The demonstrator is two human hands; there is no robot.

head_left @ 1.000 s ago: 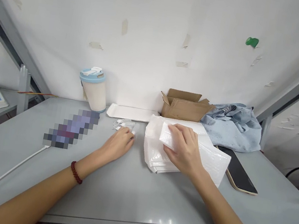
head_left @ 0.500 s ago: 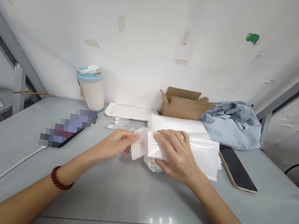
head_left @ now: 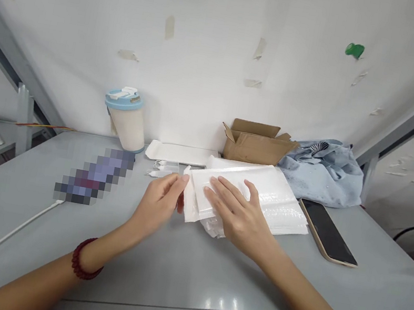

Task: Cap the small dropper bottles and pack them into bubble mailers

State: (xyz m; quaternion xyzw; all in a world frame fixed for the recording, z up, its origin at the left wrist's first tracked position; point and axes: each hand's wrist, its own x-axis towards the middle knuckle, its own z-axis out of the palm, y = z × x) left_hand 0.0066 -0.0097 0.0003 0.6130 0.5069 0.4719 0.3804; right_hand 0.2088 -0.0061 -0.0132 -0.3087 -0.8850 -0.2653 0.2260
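A white bubble mailer (head_left: 282,205) lies on top of more white plastic packaging (head_left: 214,228) at the middle of the table. My left hand (head_left: 159,201) pinches the left edge of the mailer's flap (head_left: 191,204) between thumb and fingers; the fingertips behind it are partly hidden. Flat on the mailer rests my right hand (head_left: 243,212), fingers stretched and a little spread, thumb apart. Just beyond my left hand are several small clear tags with white loops (head_left: 164,169).
On the grey table (head_left: 144,283), a white flat carton piece (head_left: 183,154), a lidded cup (head_left: 128,122) and an open cardboard box (head_left: 258,148) stand along the wall. Blue cloth (head_left: 320,172) and a phone (head_left: 327,232) lie right; a pixelated device (head_left: 94,178) with white cable (head_left: 4,237) lies left.
The mailer has turned and spread flatter under my right hand, whose fingers have straightened from a curled hold. My left hand stays at the flap, which now stands out more squarely.
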